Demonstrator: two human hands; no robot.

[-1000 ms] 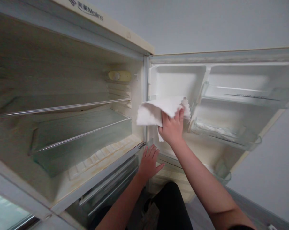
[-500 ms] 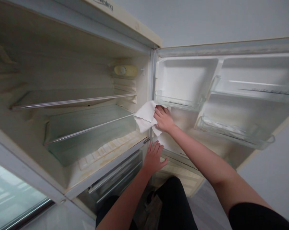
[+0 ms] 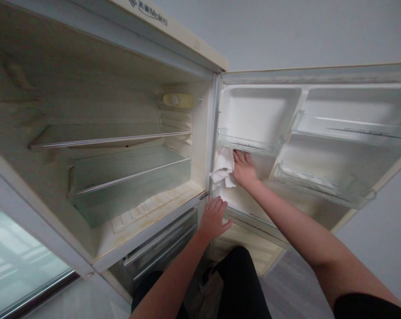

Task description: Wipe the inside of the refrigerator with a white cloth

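A white cloth (image 3: 224, 166) hangs bunched from my right hand (image 3: 245, 169), whose fingers press it against the inner face of the open fridge door (image 3: 260, 164). Just above them is a clear door shelf (image 3: 247, 144). My left hand (image 3: 214, 218) rests lower down near the hinge (image 3: 204, 195), fingers spread, holding nothing. To its left lies the fridge compartment, with a glass shelf (image 3: 114, 134) and a clear drawer (image 3: 130, 184) inside.
More clear door bins (image 3: 323, 184) stick out on the right. Below, the lower compartment is open too, its door (image 3: 250, 246) beside my knees. Yellowish stains mark the fridge floor (image 3: 153, 217). A glass pane (image 3: 21, 261) fills the lower left corner.
My right hand has moved right with the cloth, off the hinge-side edge and onto the door's inner face. My left hand stays in place. The view has shifted slightly.
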